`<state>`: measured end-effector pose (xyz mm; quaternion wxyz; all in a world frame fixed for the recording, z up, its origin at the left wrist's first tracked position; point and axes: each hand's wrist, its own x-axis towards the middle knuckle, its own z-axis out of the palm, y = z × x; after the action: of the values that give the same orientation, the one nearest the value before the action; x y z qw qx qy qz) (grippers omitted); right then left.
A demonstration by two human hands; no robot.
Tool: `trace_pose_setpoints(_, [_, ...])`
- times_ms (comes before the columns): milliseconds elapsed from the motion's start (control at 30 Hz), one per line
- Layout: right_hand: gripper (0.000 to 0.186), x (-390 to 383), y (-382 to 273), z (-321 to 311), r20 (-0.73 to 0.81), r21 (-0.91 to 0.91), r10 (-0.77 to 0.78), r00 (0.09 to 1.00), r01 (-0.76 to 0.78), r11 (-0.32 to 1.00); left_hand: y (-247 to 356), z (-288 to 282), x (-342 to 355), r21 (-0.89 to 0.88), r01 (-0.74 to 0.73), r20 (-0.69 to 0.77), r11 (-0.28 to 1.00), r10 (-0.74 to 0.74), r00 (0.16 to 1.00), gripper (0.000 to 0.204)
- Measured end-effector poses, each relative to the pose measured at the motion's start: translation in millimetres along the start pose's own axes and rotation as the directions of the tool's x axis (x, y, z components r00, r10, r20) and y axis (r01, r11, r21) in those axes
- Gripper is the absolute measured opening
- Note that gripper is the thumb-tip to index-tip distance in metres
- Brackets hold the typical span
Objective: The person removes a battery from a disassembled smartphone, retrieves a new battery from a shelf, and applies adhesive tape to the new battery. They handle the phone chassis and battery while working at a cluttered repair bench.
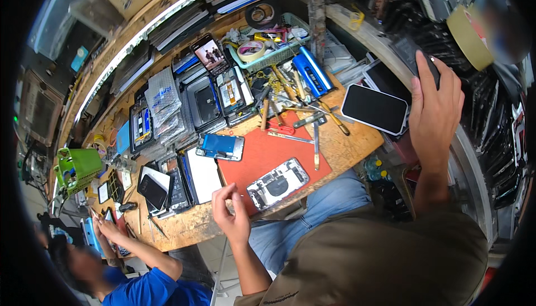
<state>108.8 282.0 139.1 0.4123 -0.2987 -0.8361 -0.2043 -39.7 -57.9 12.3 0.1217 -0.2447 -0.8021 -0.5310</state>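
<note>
My right hand (435, 105) grips a dark flat device (406, 53) at the upper right, above a white-edged phone with a black screen (374, 109). My left hand (231, 216) hangs at the front edge of the bench, fingers loosely curled and apart, holding nothing. Just right of it lies an opened phone body (278, 183) on an orange mat (262, 149). A phone part with a blue panel (219, 147) lies at the mat's upper left. Metal strips, tweezers and screwdrivers (334, 115) are scattered toward the back right.
The wooden bench (357, 144) carries stacked device parts (201, 99), a tray of tapes (268, 43) and a blue case (312, 71). A green basket (78, 169) is at the left. A co-worker in blue (151, 289) works at lower left. Dark items crowd the right shelving (491, 155).
</note>
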Motion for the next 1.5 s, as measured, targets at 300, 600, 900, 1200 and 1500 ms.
trace_pose_setpoints(300, [0.032, 29, -17, 15, 0.228, -0.327, -0.022, 0.973, 0.098, 0.94, -33, -3, 25, 0.117, -0.314, 0.608, 0.942, 0.181, 0.773, 0.069])
trace_pose_setpoints(600, [0.029, 49, -19, 23, 0.256, -0.248, 0.085, 0.963, -0.02, 0.969, -30, -4, 42, 0.053, -0.188, 0.664, 0.981, 0.106, 0.74, 0.074])
trace_pose_setpoints(900, [0.038, 50, -16, -34, 0.229, 0.168, 0.184, 0.956, -0.225, 0.96, 14, -26, 84, 0.149, -0.354, 0.769, 0.923, 0.116, 0.629, 0.08])
trace_pose_setpoints(1200, [0.037, -167, -34, -213, 0.286, -0.183, 0.695, 0.659, -0.675, 0.715, -3, -227, 73, 0.098, -0.177, 0.725, 0.979, 0.052, 0.687, 0.033])
trace_pose_setpoints(1500, [0.056, -375, -46, -430, -0.224, -0.641, 0.944, -0.243, -0.693, -0.331, -42, -294, -28, 0.049, 0.325, 0.944, 0.945, -0.15, 0.293, 0.033])
